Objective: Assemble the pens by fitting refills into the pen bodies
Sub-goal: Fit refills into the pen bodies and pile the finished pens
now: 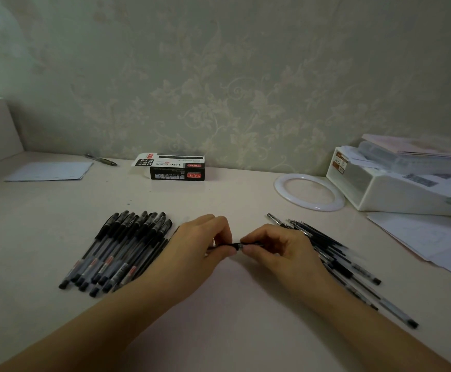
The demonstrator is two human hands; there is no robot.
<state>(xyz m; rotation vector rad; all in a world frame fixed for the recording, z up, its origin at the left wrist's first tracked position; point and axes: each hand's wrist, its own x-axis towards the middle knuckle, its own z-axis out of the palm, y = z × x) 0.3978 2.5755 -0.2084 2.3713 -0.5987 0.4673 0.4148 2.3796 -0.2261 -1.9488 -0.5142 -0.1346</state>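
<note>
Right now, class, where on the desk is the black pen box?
In the head view the black pen box sits at the back centre of the desk against the wall, between the paper sheet on the left and the white ring on the right.

Pen (237,245) joint perhaps behind fingertips (247,249)

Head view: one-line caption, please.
Both hands, left and right, grip one pen between capped pens and loose parts.
</note>
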